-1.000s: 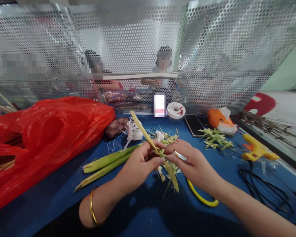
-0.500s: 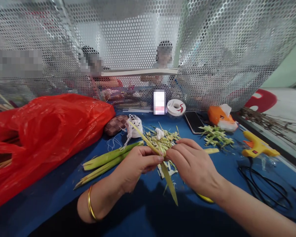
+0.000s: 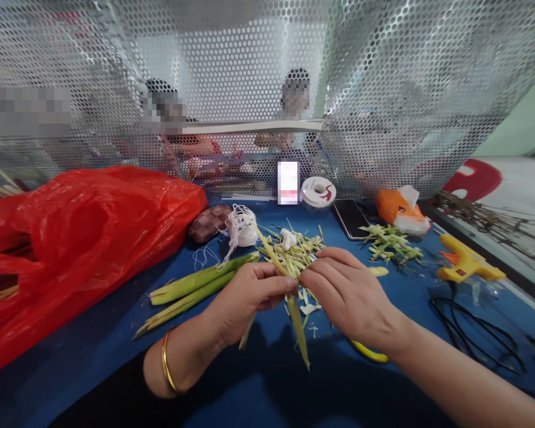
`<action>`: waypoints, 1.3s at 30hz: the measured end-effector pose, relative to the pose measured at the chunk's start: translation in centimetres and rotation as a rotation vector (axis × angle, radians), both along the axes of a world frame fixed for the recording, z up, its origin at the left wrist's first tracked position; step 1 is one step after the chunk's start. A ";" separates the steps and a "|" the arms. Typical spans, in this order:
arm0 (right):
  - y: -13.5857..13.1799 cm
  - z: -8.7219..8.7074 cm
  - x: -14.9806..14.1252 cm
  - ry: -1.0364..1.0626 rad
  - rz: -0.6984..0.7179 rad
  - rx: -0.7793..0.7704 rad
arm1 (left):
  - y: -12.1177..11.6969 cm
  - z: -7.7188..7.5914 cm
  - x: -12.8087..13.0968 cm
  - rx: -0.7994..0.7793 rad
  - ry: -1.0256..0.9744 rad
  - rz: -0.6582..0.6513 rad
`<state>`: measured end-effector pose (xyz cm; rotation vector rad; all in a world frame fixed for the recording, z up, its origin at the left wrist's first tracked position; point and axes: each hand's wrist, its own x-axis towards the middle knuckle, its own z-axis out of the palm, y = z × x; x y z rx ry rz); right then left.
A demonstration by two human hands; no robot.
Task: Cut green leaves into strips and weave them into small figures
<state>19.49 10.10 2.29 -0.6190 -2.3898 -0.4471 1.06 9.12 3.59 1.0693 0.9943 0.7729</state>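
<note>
My left hand (image 3: 261,291) pinches a long yellow-green leaf strip (image 3: 299,339) between thumb and fingers. One end of the strip points up toward the cut pieces; a pointed end hangs below the fingers. Close beside it, my right hand (image 3: 350,291) is closed with its fingertips curled toward the strip, and what they grip is hidden. A curved yellow piece (image 3: 371,353) shows under the right hand; whether it is held, I cannot tell. Behind the hands lies a heap of cut green strips (image 3: 303,246) with a white crumpled lump (image 3: 288,239) on it.
Two green stalks (image 3: 196,285) lie left, near a red plastic bag (image 3: 116,220). White string (image 3: 243,229), a ribbon spool (image 3: 317,191) and a phone (image 3: 351,219) stand behind. Right are green scraps (image 3: 392,242), tissues (image 3: 401,211) and a yellow glue gun (image 3: 468,261). People sit beyond a perforated screen.
The strip's hanging end has swung slightly left, and its upper end is also turned. More of the yellow piece shows under my right hand. A second leaf end now shows below my left hand.
</note>
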 end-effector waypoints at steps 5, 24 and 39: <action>0.4 -0.2 0.0 -0.006 0.016 -0.006 | 0.0 -0.3 0.1 0.008 0.088 0.023; 1.0 0.2 1.0 -0.054 0.088 0.113 | 0.7 -0.7 -1.1 0.015 0.104 -0.129; -0.7 0.1 -0.1 0.337 -0.060 -0.228 | 0.8 0.2 -1.3 -0.062 -0.115 0.067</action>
